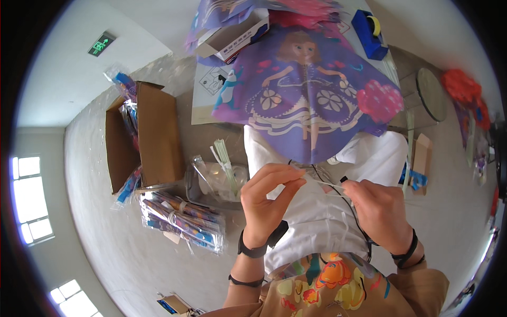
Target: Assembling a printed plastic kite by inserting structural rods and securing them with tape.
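My left hand is closed, its thumb and forefinger pinched on one end of a thin white string. The string runs across my lap to my right hand, which is closed on it too. A small black piece pokes out at the right fingertips; I cannot make out what it is. Just beyond my hands, a purple printed kite sheet with a princess figure lies over the table, its lower tip hanging above my white trousers.
On the table are an open white box and a blue tape dispenser. At left stand a cardboard box of wrapped packs, a clear tub with pale sticks, and bundled packs. A stool stands at right.
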Action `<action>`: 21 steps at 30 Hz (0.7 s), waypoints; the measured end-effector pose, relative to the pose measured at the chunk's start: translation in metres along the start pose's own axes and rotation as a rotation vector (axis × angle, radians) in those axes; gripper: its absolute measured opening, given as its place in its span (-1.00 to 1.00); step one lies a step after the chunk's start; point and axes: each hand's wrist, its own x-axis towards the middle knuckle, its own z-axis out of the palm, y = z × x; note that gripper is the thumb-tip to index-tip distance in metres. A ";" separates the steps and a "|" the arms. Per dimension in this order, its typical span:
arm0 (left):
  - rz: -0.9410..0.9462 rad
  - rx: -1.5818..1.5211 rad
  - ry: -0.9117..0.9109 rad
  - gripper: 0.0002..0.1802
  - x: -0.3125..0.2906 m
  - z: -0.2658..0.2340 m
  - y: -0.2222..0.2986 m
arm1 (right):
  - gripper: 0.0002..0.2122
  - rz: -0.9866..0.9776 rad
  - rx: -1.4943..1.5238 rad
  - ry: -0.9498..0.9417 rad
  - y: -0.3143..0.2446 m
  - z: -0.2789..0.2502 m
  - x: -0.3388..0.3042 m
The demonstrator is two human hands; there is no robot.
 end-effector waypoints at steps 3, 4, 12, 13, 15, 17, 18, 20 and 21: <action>0.005 0.060 -0.060 -0.77 0.001 -0.014 0.001 | -0.81 -0.061 0.109 -0.022 -0.001 0.003 0.008; -0.003 0.004 -0.071 -0.76 0.001 -0.014 -0.005 | -0.82 -0.045 0.105 -0.005 0.003 0.009 0.008; -0.196 -0.689 -0.065 -0.82 -0.003 -0.011 -0.004 | -0.85 0.151 0.336 -0.191 0.067 0.027 -0.016; -0.232 -0.783 -0.048 -0.82 -0.003 -0.007 -0.009 | -0.82 0.093 0.401 -0.170 0.070 0.033 -0.008; -0.243 -0.842 -0.013 -0.87 -0.007 0.005 -0.020 | -0.85 0.006 0.340 -0.168 0.046 0.028 0.000; -0.194 -0.855 0.023 -0.91 -0.009 0.007 -0.022 | -0.86 -0.066 0.262 -0.133 0.024 0.022 0.014; -0.180 -0.845 0.047 -0.91 -0.011 0.006 -0.019 | -0.86 -0.086 0.278 -0.156 0.022 0.022 0.017; -0.059 -0.741 -0.087 -0.92 -0.010 0.005 -0.017 | -0.87 -0.110 0.287 -0.179 0.016 0.024 0.023; -0.054 -0.752 -0.085 -0.92 -0.009 0.008 -0.018 | -0.89 -0.092 0.326 -0.165 0.011 0.021 0.023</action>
